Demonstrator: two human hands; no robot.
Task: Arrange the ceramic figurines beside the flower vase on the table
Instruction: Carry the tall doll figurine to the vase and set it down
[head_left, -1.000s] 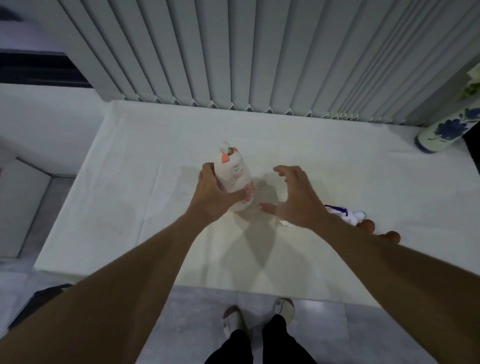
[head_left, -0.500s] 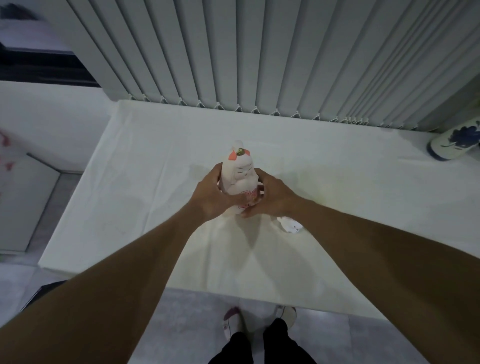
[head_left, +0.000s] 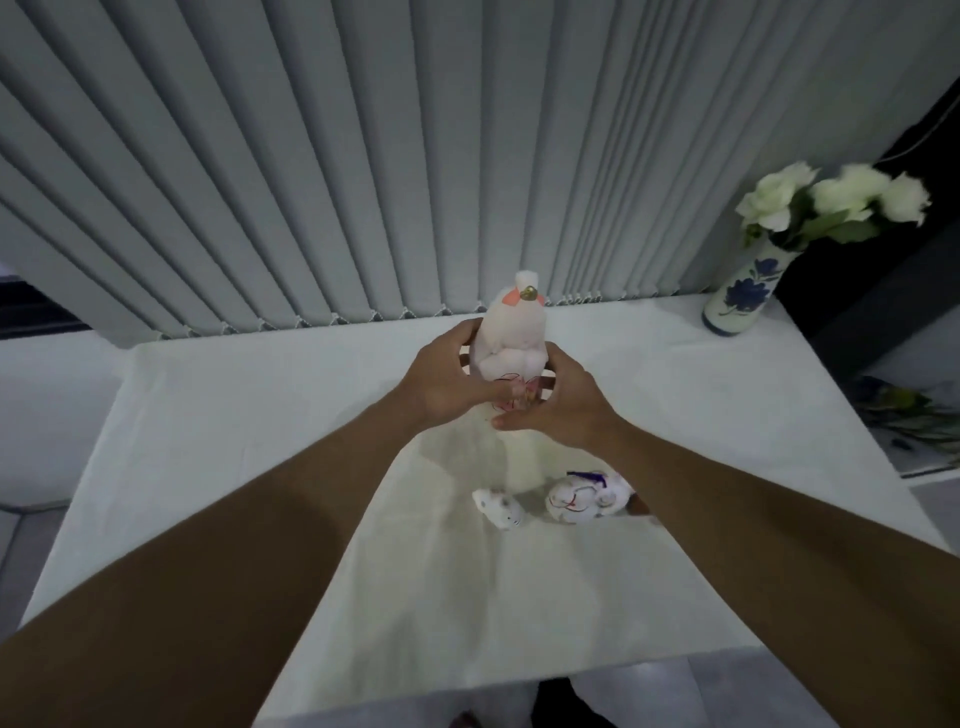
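My right hand (head_left: 563, 405) has joined my left hand (head_left: 441, 382), both now clasping the tall figurine (head_left: 511, 338) lifted off the worktop (head_left: 260, 415), well left of the vase (head_left: 740, 296), ready for carrying.

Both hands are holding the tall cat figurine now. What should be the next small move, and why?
Probably carry the tall cat figurine, held by the left hand and right hand, rightward toward the flower vase at the table's far right corner; two small figurines lie near the front.
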